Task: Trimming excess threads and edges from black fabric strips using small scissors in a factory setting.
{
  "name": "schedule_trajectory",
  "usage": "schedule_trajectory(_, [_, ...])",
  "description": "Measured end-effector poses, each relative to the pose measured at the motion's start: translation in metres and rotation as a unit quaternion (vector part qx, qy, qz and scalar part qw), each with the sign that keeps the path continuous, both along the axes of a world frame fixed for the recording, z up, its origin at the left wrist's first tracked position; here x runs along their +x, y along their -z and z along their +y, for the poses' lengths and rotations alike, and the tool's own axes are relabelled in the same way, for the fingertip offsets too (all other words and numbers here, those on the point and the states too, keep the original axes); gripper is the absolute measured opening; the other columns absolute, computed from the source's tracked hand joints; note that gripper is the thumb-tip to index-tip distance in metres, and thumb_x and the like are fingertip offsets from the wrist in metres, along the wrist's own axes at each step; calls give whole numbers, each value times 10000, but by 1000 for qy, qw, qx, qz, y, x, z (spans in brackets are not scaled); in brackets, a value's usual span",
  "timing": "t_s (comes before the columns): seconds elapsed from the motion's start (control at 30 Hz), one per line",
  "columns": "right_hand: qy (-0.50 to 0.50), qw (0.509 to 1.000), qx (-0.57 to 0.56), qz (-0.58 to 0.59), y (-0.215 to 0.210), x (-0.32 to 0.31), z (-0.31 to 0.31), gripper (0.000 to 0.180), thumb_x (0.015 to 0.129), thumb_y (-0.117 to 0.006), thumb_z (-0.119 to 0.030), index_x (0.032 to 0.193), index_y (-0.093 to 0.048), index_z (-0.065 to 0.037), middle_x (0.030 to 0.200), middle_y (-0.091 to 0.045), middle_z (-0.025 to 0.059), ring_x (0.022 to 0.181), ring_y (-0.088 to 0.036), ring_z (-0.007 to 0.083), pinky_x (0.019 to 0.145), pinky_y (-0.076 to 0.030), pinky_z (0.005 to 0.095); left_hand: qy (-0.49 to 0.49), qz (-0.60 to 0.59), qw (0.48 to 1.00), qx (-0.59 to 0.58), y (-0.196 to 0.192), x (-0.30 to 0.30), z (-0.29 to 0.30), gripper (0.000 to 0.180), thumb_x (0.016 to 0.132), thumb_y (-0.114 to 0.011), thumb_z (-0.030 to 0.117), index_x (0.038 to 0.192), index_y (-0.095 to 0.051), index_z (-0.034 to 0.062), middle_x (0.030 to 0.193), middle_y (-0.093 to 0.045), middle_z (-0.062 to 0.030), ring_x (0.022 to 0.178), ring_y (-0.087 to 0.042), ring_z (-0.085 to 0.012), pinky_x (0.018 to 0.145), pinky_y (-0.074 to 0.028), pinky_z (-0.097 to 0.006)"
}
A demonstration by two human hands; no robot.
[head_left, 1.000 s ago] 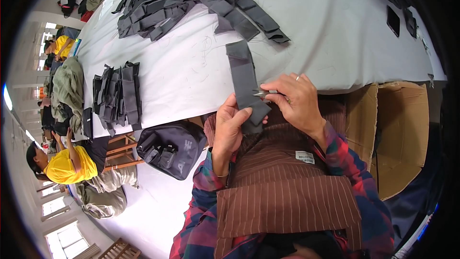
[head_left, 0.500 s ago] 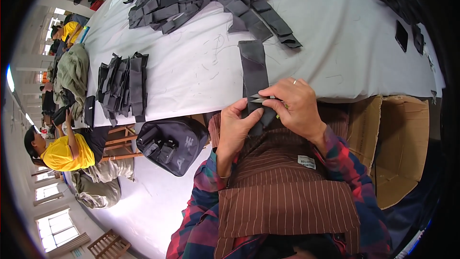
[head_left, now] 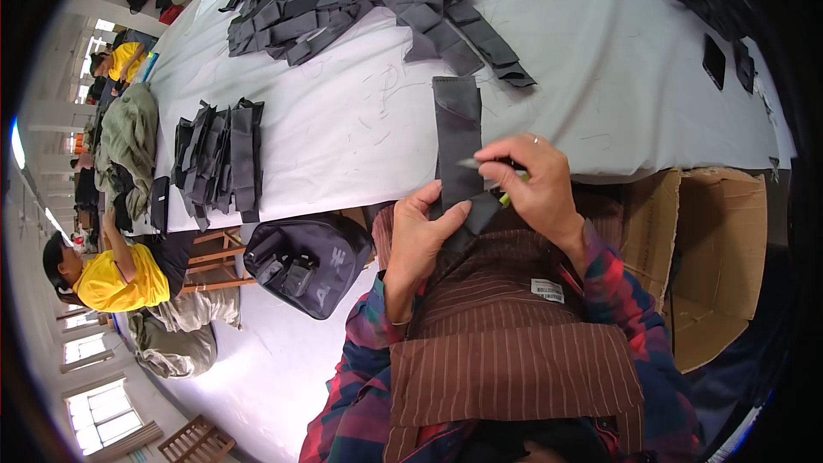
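Strip (head_left: 459, 130): matt cloth; snips blade (head_left: 468, 163): metal; carton (head_left: 718, 257): cardboard.

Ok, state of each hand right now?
Left hand: closed, pinching the dark grey fabric strip.
Right hand: closed, holding a small pointed metal tool.

Right of the dark strip (head_left: 459, 133), the white tabletop (head_left: 630, 99) offers open passage to the flat black object (head_left: 713, 62). A heap of strips (head_left: 343, 0) blocks the far side, a stack (head_left: 220, 159) bars the left, and a cardboard box (head_left: 724, 257) crowds the near right edge.
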State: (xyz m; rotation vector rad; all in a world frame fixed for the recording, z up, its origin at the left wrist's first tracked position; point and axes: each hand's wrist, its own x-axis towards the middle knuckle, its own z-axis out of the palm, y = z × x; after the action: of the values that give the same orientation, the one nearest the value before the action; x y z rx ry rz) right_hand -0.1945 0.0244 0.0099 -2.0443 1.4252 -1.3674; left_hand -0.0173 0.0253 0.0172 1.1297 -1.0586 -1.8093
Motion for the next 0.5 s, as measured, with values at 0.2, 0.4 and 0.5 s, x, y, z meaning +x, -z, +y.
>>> schedule_trajectory(0.2, [73,944,218,-238,3,4,-16,251,809,-736,-213,890,-598,-21,647,-552,19,588,-446,99,538,-390,278,0,-104,986,-127,6,2,11,201,824,-630,-8,1020,-639,-51,922,-650,-11,823,-573,-62,754,-458,-201])
schedule_trajectory(0.4, [54,944,240,-220,32,-12,-8,199,858,-635,-137,761,-552,15,583,-487,-17,568,-416,67,520,-364,257,-31,-126,975,-181,-2,4,16,220,825,-620,-12,1040,-631,-55,969,-648,-34,893,-566,-75,790,-441,-209])
schedule_trajectory(0.5, [64,912,268,-303,30,-15,-5,144,849,-664,-133,856,-592,-9,731,-575,1,651,-459,77,599,-411,249,-41,-90,988,-120,-2,6,13,231,829,-621,-14,1056,-626,-51,978,-643,-36,877,-572,-82,793,-448,-217])
